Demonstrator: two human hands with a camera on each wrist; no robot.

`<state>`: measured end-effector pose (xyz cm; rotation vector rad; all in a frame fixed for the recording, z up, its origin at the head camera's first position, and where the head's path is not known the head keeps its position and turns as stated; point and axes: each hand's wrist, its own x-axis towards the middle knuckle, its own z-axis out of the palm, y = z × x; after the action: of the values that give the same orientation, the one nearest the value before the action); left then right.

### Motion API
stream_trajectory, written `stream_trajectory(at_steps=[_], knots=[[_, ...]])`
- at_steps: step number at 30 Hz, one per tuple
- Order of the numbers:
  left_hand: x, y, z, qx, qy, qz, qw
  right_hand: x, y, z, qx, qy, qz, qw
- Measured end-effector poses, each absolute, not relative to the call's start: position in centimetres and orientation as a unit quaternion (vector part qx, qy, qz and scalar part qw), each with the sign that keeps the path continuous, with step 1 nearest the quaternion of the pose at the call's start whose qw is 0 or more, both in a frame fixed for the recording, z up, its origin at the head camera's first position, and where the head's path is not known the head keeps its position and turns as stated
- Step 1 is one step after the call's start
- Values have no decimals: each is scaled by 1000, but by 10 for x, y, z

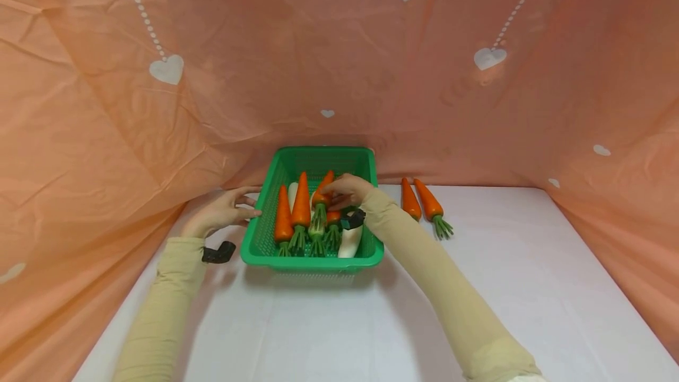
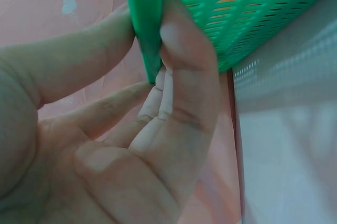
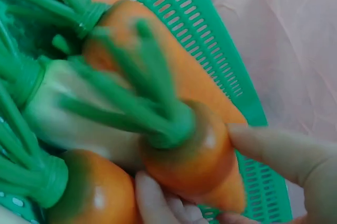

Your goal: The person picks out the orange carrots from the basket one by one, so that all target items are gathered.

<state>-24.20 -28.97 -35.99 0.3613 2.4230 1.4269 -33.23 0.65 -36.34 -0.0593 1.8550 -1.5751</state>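
Observation:
A green plastic basket (image 1: 313,262) with slotted walls holds several carrots and white radishes. My left hand (image 1: 225,212) grips its left rim; in the left wrist view the thumb lies on one side of the rim (image 2: 145,29) and the bent fingers on the other. Inside the basket, my right hand (image 1: 350,188) pinches a carrot (image 3: 184,169) between thumb and fingers, its green stem stubs toward the wrist camera. Left of it lie two carrots, one (image 1: 300,208) beside another (image 1: 283,217). A white radish (image 1: 349,244) rests at the basket's near right, partly behind the right wrist.
Two more carrots lie on the white table (image 1: 509,264) right of the basket, the outer one (image 1: 429,198) with its green stems toward me, the inner one (image 1: 409,199) partly behind the right sleeve. A peach curtain (image 1: 329,63) with white hearts hangs behind and at both sides.

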Motion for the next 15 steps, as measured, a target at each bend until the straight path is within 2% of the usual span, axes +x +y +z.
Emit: stream_trajectory(at_steps=[6, 15], knots=[[-243, -288, -358, 130, 843, 499, 152, -327, 11, -358, -31, 711, -604, 359], [-241, -288, -359, 126, 842, 500, 158, -322, 25, -341, -69, 704, -617, 343]])
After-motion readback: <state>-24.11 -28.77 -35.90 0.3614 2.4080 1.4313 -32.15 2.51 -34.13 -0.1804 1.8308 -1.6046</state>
